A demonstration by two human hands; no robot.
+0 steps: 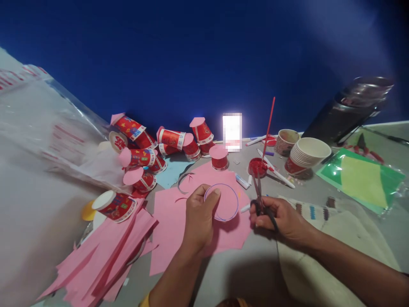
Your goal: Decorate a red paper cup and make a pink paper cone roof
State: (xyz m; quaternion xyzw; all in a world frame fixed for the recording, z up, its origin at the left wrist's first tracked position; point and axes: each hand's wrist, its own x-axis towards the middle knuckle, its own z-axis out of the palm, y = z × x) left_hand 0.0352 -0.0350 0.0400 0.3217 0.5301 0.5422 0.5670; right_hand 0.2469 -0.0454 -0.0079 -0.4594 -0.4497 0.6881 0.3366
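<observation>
My left hand (201,213) pinches the left edge of a round pink paper piece (226,204) with a blue line drawn near its rim, thumb on top. My right hand (277,217) holds dark-handled scissors (259,198), fingers in the loops and blades pointing up and away, to the right of the disc. Beneath the disc lies a larger pink paper sheet (169,230) on the grey table. Just beyond it stands a red cup with a pink round top (219,158). A capped glue tube or marker (242,181) lies near the disc.
Several decorated red cups (140,157) cluster at the back left. Pink paper strips (105,260) lie front left. A red paint pot (257,167), stacked white cups (308,153), a black flask (348,111) and green packets (361,179) stand or lie right. Cloth (332,247) lies under my right forearm.
</observation>
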